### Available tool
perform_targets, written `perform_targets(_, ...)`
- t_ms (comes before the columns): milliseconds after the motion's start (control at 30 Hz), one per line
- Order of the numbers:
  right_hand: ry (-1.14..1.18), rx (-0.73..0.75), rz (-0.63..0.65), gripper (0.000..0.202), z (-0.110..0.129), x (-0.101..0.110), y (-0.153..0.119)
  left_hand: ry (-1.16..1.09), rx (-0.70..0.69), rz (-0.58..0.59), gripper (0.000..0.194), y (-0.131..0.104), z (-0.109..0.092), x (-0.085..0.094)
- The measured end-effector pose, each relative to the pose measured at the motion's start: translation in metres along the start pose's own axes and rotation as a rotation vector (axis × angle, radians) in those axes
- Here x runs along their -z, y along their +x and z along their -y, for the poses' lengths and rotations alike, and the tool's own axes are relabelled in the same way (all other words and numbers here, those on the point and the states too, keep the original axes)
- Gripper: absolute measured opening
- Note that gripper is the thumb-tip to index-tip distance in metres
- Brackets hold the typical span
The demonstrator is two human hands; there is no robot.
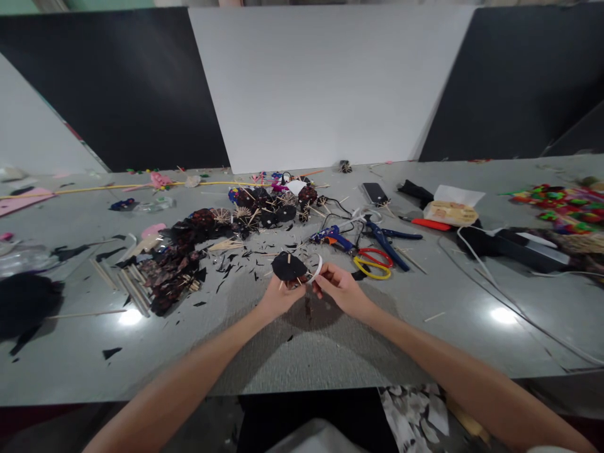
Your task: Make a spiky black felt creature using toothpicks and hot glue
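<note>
Above the near middle of the table, my left hand (pixel 282 297) is closed on a round black piece (pixel 288 266) with thin wooden sticks poking out of it. Close by on the right, my right hand (pixel 340 288) pinches a curved white strip (pixel 317 269), whose lower end reaches the black piece. Some fingertips of both hands are hidden behind these things. Just beyond the right hand lie a blue glue gun (pixel 336 238) and scissors with red and yellow handles (pixel 374 263).
Dark stick-and-paper pieces (pixel 268 211) are heaped behind the hands, with black scraps around them. Blue pliers (pixel 387 242), a phone (pixel 374 193) and white cables lie to the right. Bundled sticks (pixel 134 289) are at left. White and black panels (pixel 330 88) stand behind the table.
</note>
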State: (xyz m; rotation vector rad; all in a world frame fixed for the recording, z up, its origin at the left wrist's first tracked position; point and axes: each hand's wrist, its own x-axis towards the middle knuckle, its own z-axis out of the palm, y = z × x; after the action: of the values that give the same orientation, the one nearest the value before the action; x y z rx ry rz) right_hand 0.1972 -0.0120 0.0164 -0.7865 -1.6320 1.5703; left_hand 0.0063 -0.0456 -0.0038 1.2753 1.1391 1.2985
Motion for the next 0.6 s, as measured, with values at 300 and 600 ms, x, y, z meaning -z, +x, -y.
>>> perform_targets(300,-0.005,0.013,-0.023,0.037,0.005,0.0,-0.001,0.037,-0.006,0.019,0.027,0.004,-0.009,-0.003)
perform_targets(600,-0.019,0.008,-0.005,0.038,-0.001,0.001,0.001,0.135,-0.051,0.005,0.019,0.005,-0.013,-0.004)
